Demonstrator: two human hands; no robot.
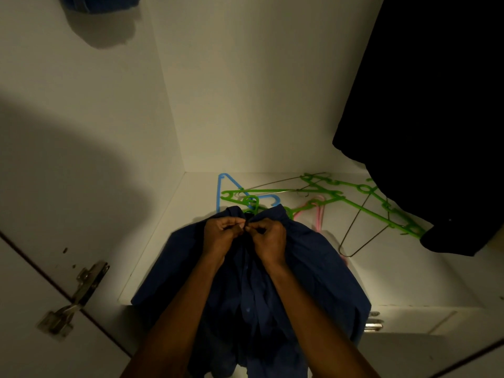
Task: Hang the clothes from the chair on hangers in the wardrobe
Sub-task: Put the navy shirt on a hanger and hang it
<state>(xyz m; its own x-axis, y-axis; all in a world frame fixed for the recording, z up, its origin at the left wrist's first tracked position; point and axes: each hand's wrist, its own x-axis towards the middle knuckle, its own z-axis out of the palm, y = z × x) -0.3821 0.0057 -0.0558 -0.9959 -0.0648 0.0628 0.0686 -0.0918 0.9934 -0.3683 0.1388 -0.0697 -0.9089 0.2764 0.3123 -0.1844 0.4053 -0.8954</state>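
On the far left stands the white wardrobe door [41, 268], swung open, with its metal hinge [73, 296] catching the dim light. Up in the top left corner a bit of blue denim garment [101, 2] hangs inside the white wardrobe [245, 91], so at least one piece looks put away already.

In the middle, a dark blue button-up shirt [313, 268] lies spread on the white wardrobe shelf [395, 268], its lower part drooping over the front edge. A green plastic hanger hook [252, 201] pokes out at its collar, so the hanger seems to be inside it. The person's left hand [222, 233] and right hand [268, 240] meet at the neck; both have fingers curled and pinching the shirt's front edges together, apparently doing up the top button, though the button itself is too dark to make out.

Further right, loose on the shelf, lie a light blue plastic hanger [226, 186], several green plastic hangers [354, 197], a pink plastic hanger [319, 211] and a thin wire hanger [360, 227]. On the far right a black garment [436, 105] hangs down.

I would judge the job partly done: this shirt is on its hanger but not yet lifted onto the rail. The chair is out of sight, so I cannot tell how many clothes remain.
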